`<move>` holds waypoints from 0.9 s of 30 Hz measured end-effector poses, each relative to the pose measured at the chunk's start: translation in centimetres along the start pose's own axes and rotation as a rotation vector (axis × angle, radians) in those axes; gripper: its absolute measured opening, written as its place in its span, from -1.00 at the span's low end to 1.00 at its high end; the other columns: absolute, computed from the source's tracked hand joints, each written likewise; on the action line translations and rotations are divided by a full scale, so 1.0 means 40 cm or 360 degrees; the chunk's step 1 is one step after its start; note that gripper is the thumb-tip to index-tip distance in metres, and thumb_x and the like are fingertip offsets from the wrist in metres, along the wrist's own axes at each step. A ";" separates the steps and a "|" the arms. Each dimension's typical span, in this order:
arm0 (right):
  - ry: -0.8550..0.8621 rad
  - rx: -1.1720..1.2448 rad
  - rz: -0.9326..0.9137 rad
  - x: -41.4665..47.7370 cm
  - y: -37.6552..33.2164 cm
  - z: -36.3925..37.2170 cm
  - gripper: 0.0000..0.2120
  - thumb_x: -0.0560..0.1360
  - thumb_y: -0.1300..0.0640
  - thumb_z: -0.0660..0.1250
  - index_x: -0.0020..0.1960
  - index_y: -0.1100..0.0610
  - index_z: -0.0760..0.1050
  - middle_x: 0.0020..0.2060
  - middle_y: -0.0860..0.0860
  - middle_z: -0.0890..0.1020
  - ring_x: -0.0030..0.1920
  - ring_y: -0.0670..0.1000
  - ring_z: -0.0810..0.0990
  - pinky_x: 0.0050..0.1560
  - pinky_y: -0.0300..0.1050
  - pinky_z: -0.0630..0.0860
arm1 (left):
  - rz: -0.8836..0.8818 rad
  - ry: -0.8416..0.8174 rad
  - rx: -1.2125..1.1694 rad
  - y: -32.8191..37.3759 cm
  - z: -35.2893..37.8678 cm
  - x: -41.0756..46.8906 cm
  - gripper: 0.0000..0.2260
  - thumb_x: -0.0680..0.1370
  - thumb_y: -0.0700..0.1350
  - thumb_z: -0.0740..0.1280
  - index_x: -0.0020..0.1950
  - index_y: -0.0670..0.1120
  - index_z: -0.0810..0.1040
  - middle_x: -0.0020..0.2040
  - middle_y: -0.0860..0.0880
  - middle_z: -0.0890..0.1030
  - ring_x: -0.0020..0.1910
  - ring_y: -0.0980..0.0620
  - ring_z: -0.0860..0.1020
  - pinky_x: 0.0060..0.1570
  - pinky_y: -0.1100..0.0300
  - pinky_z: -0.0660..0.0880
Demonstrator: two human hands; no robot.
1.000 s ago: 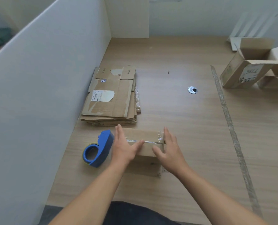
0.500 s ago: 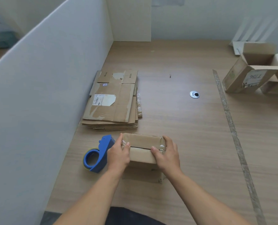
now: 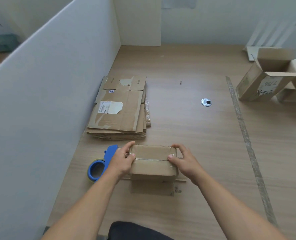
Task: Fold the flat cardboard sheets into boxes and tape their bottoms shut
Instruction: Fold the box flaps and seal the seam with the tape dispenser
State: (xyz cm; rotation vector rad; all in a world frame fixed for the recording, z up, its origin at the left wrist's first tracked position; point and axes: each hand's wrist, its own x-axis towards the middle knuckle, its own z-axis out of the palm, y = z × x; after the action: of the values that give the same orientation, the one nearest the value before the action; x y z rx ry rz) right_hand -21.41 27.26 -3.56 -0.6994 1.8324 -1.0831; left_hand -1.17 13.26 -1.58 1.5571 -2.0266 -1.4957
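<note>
Seen from the head camera, a person holds a small cardboard box (image 3: 152,160) on a wooden bench (image 3: 195,135), its two closed flaps facing up and meeting in a seam across the middle. The left hand (image 3: 122,161) grips the box's left end, fingers curled over the far edge and thumb pressed on top by the seam. The right hand (image 3: 183,161) grips the right end the same way, thumb resting near the seam and fingers hooked over the far corner. Both forearms reach in from the bottom of the frame.

A blue tape dispenser (image 3: 100,163) lies on the bench just left of the box, partly hidden behind the left hand. A stack of flat cardboard sheets (image 3: 121,110) sits beyond the box and slightly to its left, the top sheet bearing a white label. The stack lies along a white partition (image 3: 48,101) that runs down the bench's left side. A round metal cap (image 3: 206,102) is set in the bench beyond the box and to its right. A long pale strip (image 3: 247,144) runs along the bench well to the right of the box, and open cartons (image 3: 261,84) stand past it in the far right corner.
</note>
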 end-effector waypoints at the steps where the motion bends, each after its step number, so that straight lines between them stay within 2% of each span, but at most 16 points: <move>1: -0.0014 0.0035 -0.0020 -0.001 -0.002 0.002 -0.72 0.51 0.06 0.39 0.16 -0.22 0.46 0.20 -0.04 0.50 0.22 0.00 0.52 0.28 0.02 0.48 | 0.0001 -0.0045 0.0029 0.002 -0.006 0.000 -0.64 0.62 -0.17 0.27 0.37 0.17 0.47 0.16 -0.06 0.47 0.06 0.05 0.53 0.19 0.09 0.45; 4: -0.0076 0.0114 -0.0035 -0.005 0.004 0.001 -0.69 0.49 0.02 0.38 0.18 -0.25 0.50 0.19 0.04 0.55 0.20 0.02 0.56 0.21 -0.04 0.54 | 0.0030 -0.0074 0.0090 0.000 -0.010 0.006 -0.70 0.61 -0.16 0.28 0.24 0.20 0.50 0.12 -0.08 0.49 0.03 0.02 0.53 0.14 0.10 0.47; 6: -0.0067 0.0116 -0.0044 -0.006 0.007 -0.006 -0.72 0.49 0.07 0.41 0.15 -0.20 0.54 0.16 0.06 0.56 0.17 0.03 0.58 0.14 -0.09 0.56 | 0.0053 -0.0046 0.0170 -0.003 -0.004 0.007 -0.74 0.60 -0.14 0.29 0.18 0.21 0.50 0.08 -0.10 0.50 0.01 -0.01 0.54 0.13 0.07 0.48; 8: -0.0028 0.0097 -0.0043 -0.003 0.012 -0.010 -0.77 0.51 0.12 0.43 0.10 -0.14 0.57 0.09 0.07 0.59 0.12 0.06 0.60 0.05 -0.13 0.58 | 0.0097 -0.0008 0.0228 -0.007 0.004 0.007 -0.76 0.60 -0.11 0.29 0.17 0.21 0.49 0.04 -0.08 0.50 -0.01 -0.01 0.54 0.09 0.09 0.48; 11: 0.0023 0.0120 -0.0004 0.001 0.007 -0.011 -0.87 0.53 0.13 0.42 0.06 0.03 0.56 -0.03 0.09 0.58 -0.08 0.04 0.60 -0.16 -0.24 0.54 | 0.0117 0.0030 0.0257 -0.008 0.011 0.003 -0.77 0.61 -0.11 0.28 0.23 0.15 0.51 -0.01 -0.04 0.48 -0.02 0.00 0.52 -0.01 0.14 0.42; 13: 0.0021 0.0139 0.0015 0.008 0.002 -0.014 -0.92 0.54 0.14 0.41 -0.01 0.11 0.54 -0.12 0.07 0.54 -0.18 0.00 0.53 -0.21 -0.23 0.49 | 0.0116 0.0047 0.0261 -0.008 0.015 0.001 -0.77 0.62 -0.10 0.27 0.24 0.14 0.50 -0.02 -0.03 0.48 -0.04 0.00 0.51 -0.06 0.16 0.40; 16: 0.0013 0.0123 0.0032 0.022 -0.005 -0.019 -0.80 0.56 0.09 0.38 -0.20 0.12 0.47 -0.27 0.03 0.46 -0.31 -0.03 0.41 -0.28 -0.13 0.38 | 0.0139 0.0044 0.0257 -0.005 0.020 -0.003 -0.79 0.64 -0.10 0.26 0.23 0.15 0.49 -0.04 -0.01 0.48 -0.05 0.04 0.50 -0.09 0.18 0.38; 18: -0.0033 0.0119 0.0060 0.031 -0.015 -0.023 -0.78 0.58 0.10 0.35 -0.21 0.12 0.44 -0.29 0.04 0.45 -0.33 0.00 0.40 -0.29 -0.09 0.38 | 0.0148 0.0050 0.0276 -0.002 0.019 -0.004 -0.79 0.64 -0.10 0.24 0.24 0.14 0.49 -0.06 0.04 0.47 -0.08 0.08 0.48 -0.10 0.18 0.36; 22: -0.0114 0.0077 0.0100 0.036 -0.037 -0.031 -0.79 0.62 0.11 0.29 -0.17 0.14 0.41 -0.28 0.04 0.46 -0.27 0.02 0.43 -0.22 -0.06 0.45 | 0.0162 0.0080 0.0348 -0.001 0.019 -0.001 -0.77 0.65 -0.08 0.24 0.29 0.11 0.49 0.00 -0.06 0.45 -0.09 0.13 0.45 -0.06 0.19 0.33; 25: 0.0006 0.0033 0.0154 0.043 -0.043 -0.016 -0.77 0.65 0.08 0.22 -0.16 0.15 0.43 -0.31 0.04 0.44 -0.29 0.01 0.40 -0.24 -0.08 0.40 | 0.0174 0.0142 0.0351 -0.007 0.025 -0.002 -0.76 0.64 -0.07 0.25 0.30 0.10 0.50 -0.05 -0.02 0.44 -0.11 0.13 0.45 -0.09 0.18 0.32; 27: 0.0069 -0.0001 0.0175 0.045 -0.040 -0.004 -0.71 0.65 0.03 0.17 -0.10 0.18 0.51 -0.28 0.02 0.50 -0.26 -0.01 0.44 -0.14 -0.05 0.42 | 0.0182 0.0196 0.0346 -0.012 0.030 -0.002 -0.75 0.64 -0.07 0.26 0.31 0.10 0.50 -0.10 0.03 0.44 -0.09 0.07 0.47 -0.07 0.18 0.32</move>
State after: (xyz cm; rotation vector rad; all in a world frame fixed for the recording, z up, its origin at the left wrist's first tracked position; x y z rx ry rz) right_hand -22.34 25.16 -2.83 -0.5724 1.8852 -1.0330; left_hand -1.62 14.05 -2.52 1.5362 -2.2246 -1.1424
